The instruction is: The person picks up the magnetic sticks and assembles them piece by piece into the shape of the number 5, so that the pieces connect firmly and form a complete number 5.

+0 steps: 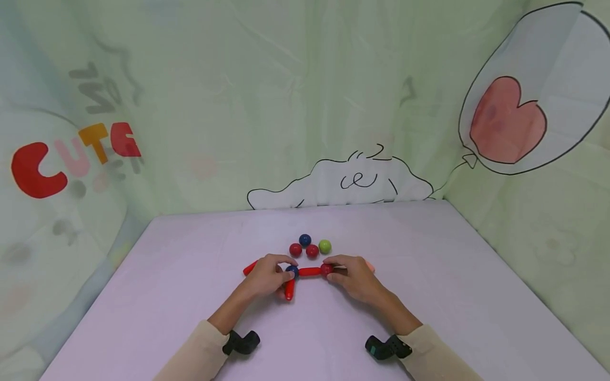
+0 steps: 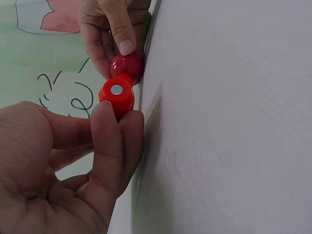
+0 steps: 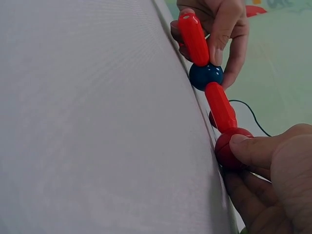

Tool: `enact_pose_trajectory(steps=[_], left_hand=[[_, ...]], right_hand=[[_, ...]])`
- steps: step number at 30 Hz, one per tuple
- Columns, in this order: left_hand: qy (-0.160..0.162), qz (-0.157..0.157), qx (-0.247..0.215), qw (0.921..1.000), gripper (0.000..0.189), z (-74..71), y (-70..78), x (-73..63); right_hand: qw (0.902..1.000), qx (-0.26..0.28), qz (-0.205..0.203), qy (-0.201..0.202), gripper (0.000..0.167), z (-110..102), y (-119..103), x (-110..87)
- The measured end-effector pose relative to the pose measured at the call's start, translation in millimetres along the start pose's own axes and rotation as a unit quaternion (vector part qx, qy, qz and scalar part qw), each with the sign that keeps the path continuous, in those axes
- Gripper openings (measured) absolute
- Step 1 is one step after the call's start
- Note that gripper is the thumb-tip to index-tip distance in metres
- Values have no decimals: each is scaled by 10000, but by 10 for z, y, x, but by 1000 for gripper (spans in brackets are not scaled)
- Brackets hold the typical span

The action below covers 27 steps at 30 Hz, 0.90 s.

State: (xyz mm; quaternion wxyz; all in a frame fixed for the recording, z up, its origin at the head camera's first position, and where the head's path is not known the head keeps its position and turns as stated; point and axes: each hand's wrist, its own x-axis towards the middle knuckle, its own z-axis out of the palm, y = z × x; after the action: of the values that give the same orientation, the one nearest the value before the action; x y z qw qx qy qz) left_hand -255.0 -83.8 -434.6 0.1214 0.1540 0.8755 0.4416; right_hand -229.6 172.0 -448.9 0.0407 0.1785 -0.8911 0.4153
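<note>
My left hand (image 1: 266,275) pinches a dark blue ball (image 3: 201,78) between thumb and fingers. A short red magnetic rod (image 1: 310,271) joins this ball to a glossy red ball (image 1: 326,270), which my right hand (image 1: 355,276) pinches. Another red rod (image 1: 289,290) sticks out from the blue ball towards me, beside the left fingers; in the left wrist view a round silver tip shows on its end. The blue ball itself is hidden in that view.
Just beyond the hands lie a blue ball (image 1: 305,240), two red balls (image 1: 295,250) and a green ball (image 1: 325,246). A red rod (image 1: 249,268) lies past the left hand. Behind the right hand a pinkish-orange piece (image 1: 370,266) is partly hidden.
</note>
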Motion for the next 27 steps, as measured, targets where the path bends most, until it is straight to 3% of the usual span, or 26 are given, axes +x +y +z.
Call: enact_pose_trajectory(steps=[8, 27], left_hand=[[-143, -126, -233, 9995, 31, -13, 37, -10], [-165, -54, -56, 9998, 30, -72, 37, 19]], right_hand=[[9997, -174, 153, 67, 38, -2, -43, 5], [9989, -55, 452, -128, 39, -16, -84, 101]])
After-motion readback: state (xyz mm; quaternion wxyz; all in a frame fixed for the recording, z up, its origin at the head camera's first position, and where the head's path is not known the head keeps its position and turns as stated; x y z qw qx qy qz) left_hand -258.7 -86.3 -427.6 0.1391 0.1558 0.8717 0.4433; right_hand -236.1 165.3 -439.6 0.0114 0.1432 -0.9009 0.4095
